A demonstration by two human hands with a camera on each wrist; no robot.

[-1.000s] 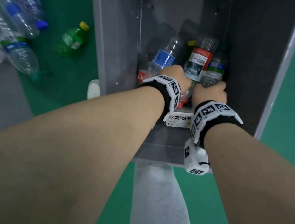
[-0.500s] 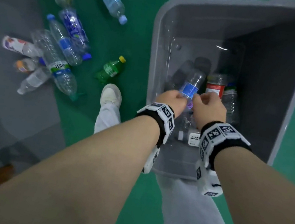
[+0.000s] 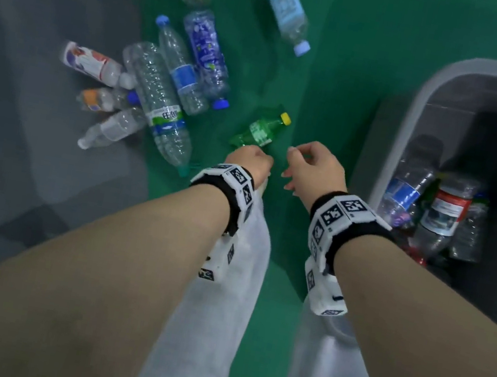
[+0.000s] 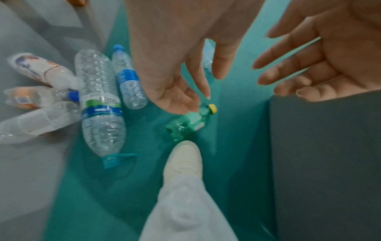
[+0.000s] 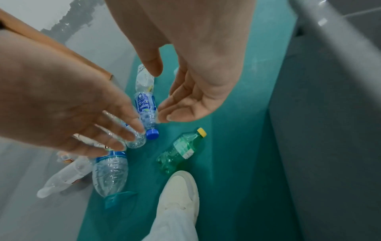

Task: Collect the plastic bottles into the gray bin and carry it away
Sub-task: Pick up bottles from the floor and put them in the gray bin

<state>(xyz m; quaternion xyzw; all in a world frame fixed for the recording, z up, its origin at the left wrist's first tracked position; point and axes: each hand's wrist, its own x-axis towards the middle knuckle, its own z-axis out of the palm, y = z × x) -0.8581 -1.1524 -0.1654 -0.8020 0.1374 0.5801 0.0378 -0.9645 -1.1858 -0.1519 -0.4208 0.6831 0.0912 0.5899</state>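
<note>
The gray bin (image 3: 441,86) stands on the right with several bottles (image 3: 442,212) lying inside. A small green bottle with a yellow cap (image 3: 260,130) (image 4: 187,124) (image 5: 181,150) lies on the green floor just beyond my hands. Further left is a heap of clear bottles, among them a large one with a green-and-blue label (image 3: 162,106) (image 4: 101,110). My left hand (image 3: 250,162) (image 4: 191,91) hangs above the green bottle, fingers loosely bent, empty. My right hand (image 3: 307,165) (image 5: 171,104) hovers beside it, also relaxed and empty.
My white shoe (image 4: 183,161) (image 5: 179,190) and pale trouser leg stand right next to the green bottle's base. Two more bottles (image 3: 286,5) lie further out on the green floor. Gray flooring (image 3: 21,115) runs along the left.
Both hands came out of the bin, let go of the bottles they held there, and moved left over the floor. The view swung left toward the heap of bottles.
</note>
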